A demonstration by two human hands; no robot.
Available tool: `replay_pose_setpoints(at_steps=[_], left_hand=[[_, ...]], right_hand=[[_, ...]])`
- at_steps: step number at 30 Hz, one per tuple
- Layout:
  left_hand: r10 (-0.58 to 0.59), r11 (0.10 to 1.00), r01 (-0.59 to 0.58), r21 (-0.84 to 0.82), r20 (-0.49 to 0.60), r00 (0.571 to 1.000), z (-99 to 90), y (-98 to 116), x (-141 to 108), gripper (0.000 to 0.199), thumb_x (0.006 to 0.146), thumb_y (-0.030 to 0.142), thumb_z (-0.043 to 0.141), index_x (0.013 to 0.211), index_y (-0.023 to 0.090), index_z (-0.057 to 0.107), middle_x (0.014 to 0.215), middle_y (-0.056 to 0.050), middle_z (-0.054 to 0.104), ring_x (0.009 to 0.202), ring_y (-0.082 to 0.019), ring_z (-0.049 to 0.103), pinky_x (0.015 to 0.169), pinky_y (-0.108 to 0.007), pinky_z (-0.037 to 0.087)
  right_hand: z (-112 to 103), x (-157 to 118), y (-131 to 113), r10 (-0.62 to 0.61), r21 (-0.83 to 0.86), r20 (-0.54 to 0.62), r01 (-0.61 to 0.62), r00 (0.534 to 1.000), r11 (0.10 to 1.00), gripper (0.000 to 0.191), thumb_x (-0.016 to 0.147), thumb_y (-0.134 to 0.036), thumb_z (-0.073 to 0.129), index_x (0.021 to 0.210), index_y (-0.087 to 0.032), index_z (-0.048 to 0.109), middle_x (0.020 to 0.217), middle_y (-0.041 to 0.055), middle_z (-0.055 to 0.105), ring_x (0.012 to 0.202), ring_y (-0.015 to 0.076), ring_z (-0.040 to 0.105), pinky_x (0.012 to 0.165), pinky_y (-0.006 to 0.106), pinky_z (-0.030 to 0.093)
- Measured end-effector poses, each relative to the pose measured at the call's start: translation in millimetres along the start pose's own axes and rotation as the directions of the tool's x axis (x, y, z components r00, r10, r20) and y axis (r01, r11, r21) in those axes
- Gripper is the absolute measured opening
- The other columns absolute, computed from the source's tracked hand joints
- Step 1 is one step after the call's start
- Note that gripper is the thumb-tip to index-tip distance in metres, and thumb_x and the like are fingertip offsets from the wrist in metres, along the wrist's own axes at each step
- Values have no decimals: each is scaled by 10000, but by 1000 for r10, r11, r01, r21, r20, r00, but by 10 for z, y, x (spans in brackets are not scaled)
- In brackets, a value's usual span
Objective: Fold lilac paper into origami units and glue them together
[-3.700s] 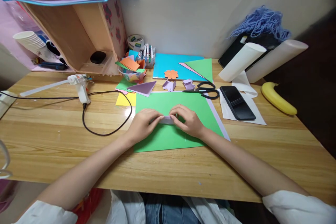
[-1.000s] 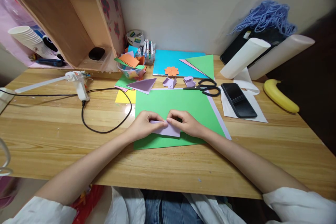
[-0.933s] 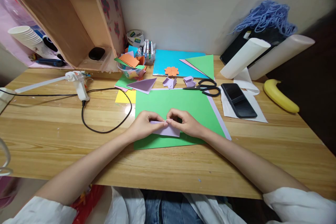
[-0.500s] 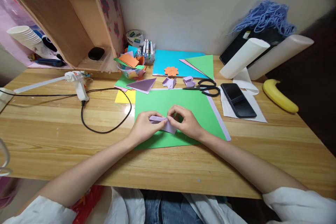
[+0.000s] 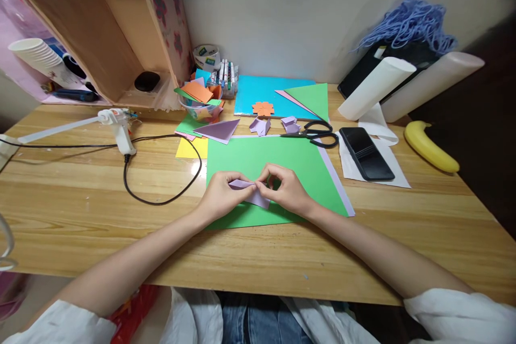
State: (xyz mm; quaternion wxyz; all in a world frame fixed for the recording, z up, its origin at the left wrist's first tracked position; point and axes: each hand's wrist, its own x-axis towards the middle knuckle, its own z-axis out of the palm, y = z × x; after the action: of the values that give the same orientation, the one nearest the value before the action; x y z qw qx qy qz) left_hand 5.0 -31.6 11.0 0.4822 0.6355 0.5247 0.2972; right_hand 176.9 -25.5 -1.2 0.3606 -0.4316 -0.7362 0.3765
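Observation:
A folded piece of purple paper [image 5: 258,199] is held between both hands above a large green sheet [image 5: 298,164]. My left hand [image 5: 223,194] pinches it from the left, and part of the paper shows inside the grip. From the other side, the thumb and forefinger of my right hand [image 5: 284,189] close on its upper edge; the two hands' fingertips nearly meet. Beyond the sheet's far edge lie two small folded purple pieces [image 5: 260,127], a purple paper triangle [image 5: 220,130] and black-handled scissors [image 5: 318,133]. An orange paper flower [image 5: 263,109] rests on a blue sheet [image 5: 250,91].
On the left stands a white glue gun [image 5: 121,131], its black cord looping over the table. A tub of paper scraps [image 5: 201,102] and markers [image 5: 226,78] are at the back. To the right are a phone [image 5: 366,153], a paper roll [image 5: 377,88] and a banana [image 5: 430,146].
The purple paper has tilted slightly between my fingers, with less of its upper part showing. My right hand has shifted a little to the left.

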Motion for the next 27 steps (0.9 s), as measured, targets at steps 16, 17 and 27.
replay_pose_setpoints(at_steps=[16, 17, 27], left_hand=[[-66, 996, 65, -64, -10, 998, -41, -9, 34, 271, 656, 380, 673, 757, 129, 684, 675, -27, 666, 604, -137, 569, 522, -196, 407], [-53, 996, 53, -65, -3, 999, -46, -5, 34, 271, 665, 377, 668, 780, 132, 684, 705, -30, 673, 630, -144, 579, 543, -201, 418], [1, 978, 1, -208, 11, 1000, -202, -92, 149, 319, 760, 378, 588, 956, 136, 657, 911, -65, 686, 801, -166, 613, 687, -229, 464]], right_hand=[[-31, 35, 29, 61, 125, 60, -68, 996, 990, 119, 789, -285, 564, 772, -168, 574, 758, 22, 585, 673, 125, 538, 588, 241, 431], [-28, 35, 35, 71, 140, 50, -78, 996, 987, 128, 790, -293, 566, 760, -168, 567, 752, 21, 584, 668, 124, 538, 587, 241, 430], [-45, 64, 102, 164, 221, -7, -158, 986, 962, 151, 768, -304, 593, 743, -162, 547, 719, 15, 582, 649, 116, 523, 570, 229, 406]])
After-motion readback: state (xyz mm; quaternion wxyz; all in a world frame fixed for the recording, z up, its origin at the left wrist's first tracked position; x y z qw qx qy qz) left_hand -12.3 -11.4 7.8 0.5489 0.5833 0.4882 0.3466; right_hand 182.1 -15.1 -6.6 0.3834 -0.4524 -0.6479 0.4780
